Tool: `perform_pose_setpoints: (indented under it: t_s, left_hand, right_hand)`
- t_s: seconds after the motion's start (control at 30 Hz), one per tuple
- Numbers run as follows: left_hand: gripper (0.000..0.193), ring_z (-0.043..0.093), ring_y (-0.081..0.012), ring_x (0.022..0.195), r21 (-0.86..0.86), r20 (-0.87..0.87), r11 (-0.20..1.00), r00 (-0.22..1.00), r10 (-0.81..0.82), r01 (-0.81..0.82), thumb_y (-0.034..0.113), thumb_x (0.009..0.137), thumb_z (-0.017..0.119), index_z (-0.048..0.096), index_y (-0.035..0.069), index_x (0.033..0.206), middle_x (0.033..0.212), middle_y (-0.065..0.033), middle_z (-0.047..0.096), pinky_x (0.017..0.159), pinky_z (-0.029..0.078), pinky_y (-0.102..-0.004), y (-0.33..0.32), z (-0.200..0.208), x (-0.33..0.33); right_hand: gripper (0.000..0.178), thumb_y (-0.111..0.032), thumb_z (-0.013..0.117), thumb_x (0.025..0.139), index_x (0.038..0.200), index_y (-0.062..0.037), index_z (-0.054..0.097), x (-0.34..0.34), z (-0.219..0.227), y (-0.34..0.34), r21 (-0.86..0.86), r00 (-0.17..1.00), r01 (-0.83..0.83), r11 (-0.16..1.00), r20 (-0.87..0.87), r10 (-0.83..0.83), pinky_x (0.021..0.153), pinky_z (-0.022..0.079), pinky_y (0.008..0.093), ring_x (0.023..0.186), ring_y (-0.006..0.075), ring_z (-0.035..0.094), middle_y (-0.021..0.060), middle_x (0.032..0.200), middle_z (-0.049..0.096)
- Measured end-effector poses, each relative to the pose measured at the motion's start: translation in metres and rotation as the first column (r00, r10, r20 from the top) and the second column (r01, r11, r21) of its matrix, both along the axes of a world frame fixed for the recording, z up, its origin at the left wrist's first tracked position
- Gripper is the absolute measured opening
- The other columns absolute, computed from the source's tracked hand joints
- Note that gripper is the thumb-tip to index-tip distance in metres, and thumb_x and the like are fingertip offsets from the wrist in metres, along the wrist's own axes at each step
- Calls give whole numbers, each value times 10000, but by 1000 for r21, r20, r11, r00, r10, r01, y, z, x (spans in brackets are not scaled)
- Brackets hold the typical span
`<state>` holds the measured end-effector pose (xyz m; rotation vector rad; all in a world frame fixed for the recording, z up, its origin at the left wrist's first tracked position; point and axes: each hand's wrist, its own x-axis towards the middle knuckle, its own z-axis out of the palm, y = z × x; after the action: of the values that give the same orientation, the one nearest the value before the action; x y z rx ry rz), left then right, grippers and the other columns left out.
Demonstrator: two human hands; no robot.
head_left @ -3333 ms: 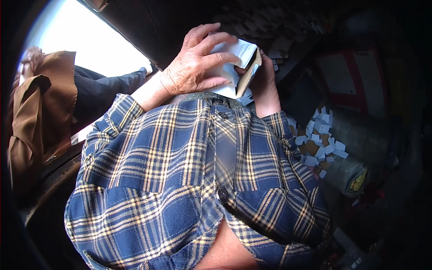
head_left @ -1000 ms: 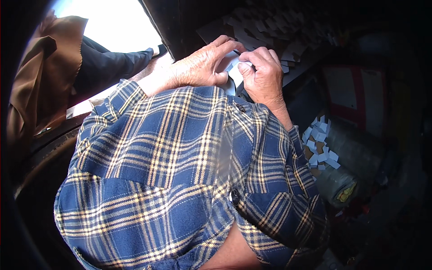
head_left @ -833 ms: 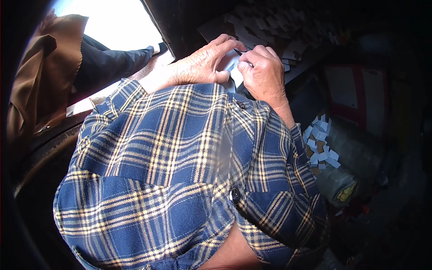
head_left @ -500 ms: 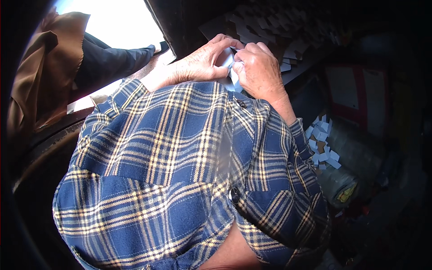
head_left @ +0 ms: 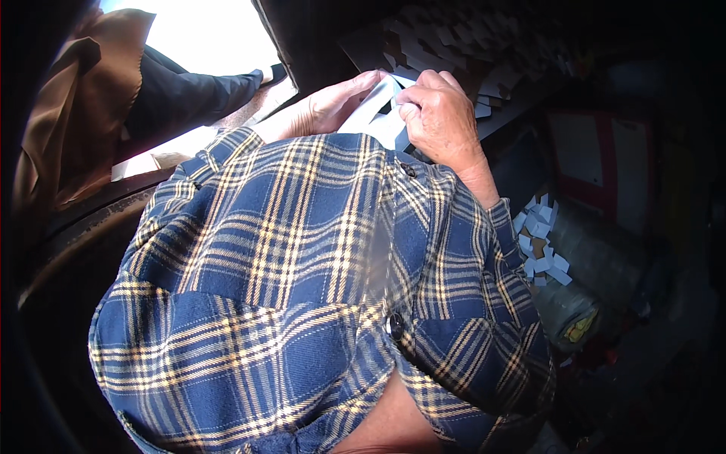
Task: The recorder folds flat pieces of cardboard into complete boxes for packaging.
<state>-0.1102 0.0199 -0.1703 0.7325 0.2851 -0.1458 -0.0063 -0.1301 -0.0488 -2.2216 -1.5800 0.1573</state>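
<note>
Between my two hands is a folded white card piece (head_left: 376,113), with a flap standing up and an opening in its middle. My left hand (head_left: 333,107) grips it from the left side, thumb and fingers around its far edge, partly hidden behind the card. My right hand (head_left: 442,117) pinches its right side with bent fingers. The lower part of the card is hidden behind the plaid shirt front.
White card pieces (head_left: 446,49) lie heaped on a dark surface beyond my hands. More small folded white cards (head_left: 541,242) are at the right, beside clear plastic packs (head_left: 578,306). Brown cloth (head_left: 98,106) and dark fabric (head_left: 185,94) lie at the left near a bright opening.
My left hand has moved to the left and more behind the card, so more of its white face shows. My right hand has stayed nearly in place, still gripping.
</note>
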Motion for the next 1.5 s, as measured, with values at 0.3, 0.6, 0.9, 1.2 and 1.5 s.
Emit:
perform_pose_setpoints:
  t_s: [0.3, 0.6, 0.9, 1.2, 1.5]
  left_hand:
    - [718, 521, -255, 1166, -27, -116, 999, 993, 30, -33, 628, 912, 439, 442, 58, 1349, 1323, -204, 474, 965, 446, -400, -16, -23, 11]
    - [593, 598, -250, 1096, 27, -122, 980, 974, -193, 198, 535, 978, 367, 496, 24, 1251, 1222, -235, 554, 824, 563, -375, -7, -50, 24]
    - [674, 580, -291, 1114, -281, -31, 955, 994, -107, 94, 615, 946, 359, 477, 51, 1294, 1265, -234, 527, 875, 532, -420, -21, -41, 47]
    - [986, 478, -435, 1199, 75, 189, 997, 981, -49, 35, 808, 807, 355, 350, 37, 1421, 1340, -280, 439, 960, 400, -613, -13, -16, 71]
    - [999, 408, -443, 1255, -123, 128, 990, 988, 85, -69, 794, 823, 340, 320, -7, 1420, 1325, -311, 406, 1035, 292, -600, -2, 3, 75]
  right_hand:
    - [94, -33, 611, 768, 765, -36, 705, 0, -6, -9, -15, 999, 20, 1000, 48, -20, 683, 475, 296, 750, 199, 513, 64, 765, 553]
    - [111, -2, 598, 761, 748, -35, 704, -8, -7, 4, 60, 998, -45, 997, -45, 47, 668, 468, 289, 746, 188, 508, 59, 746, 547]
    - [93, 21, 622, 733, 737, -35, 696, -1, -1, -4, 175, 998, -5, 984, -63, 16, 635, 449, 284, 705, 176, 491, 43, 705, 548]
    - [106, 36, 596, 727, 741, -19, 685, 21, 9, 1, 525, 985, 162, 835, -138, -104, 572, 381, 234, 573, 127, 415, 15, 634, 552]
    - [133, 33, 564, 762, 746, -2, 691, 46, 39, -4, 666, 847, 328, 670, -522, 104, 508, 313, 185, 537, 56, 389, -19, 610, 563]
